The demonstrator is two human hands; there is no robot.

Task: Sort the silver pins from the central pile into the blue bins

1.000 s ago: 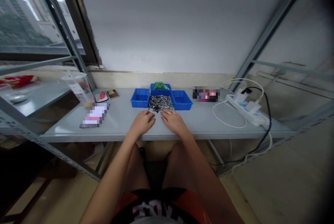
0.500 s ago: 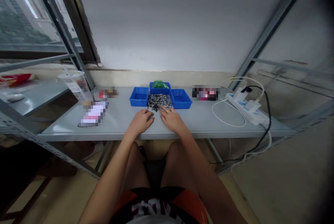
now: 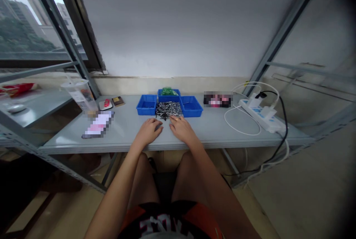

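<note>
Metal pcs point(image 3: 170, 108) lie just fwd of L hand point(image 3: 148, 130) & R hand point(image 3: 182, 129), R nearer. Whether either grips anything, can't tell.

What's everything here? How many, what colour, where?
Bins: 3, blue, centre
Fasteners: many, silver/black, between bins
Packets: uncounted, green, back bin
Cup: 1, clear, left
Phone: 1, white/pink, left
Object: 1, red, on white pad
Box: 1, brown, left
Blurred item: 1, black/pink, right
Power strip: 1, white, right
Cables: several, white/black, right
Desk: 1, grey, centre
Bag: 1, red, far left
Window: 1, dark-framed, left
Left hand: 1, bare, by fasteners
Right hand: 1, ringed, by fasteners
</note>
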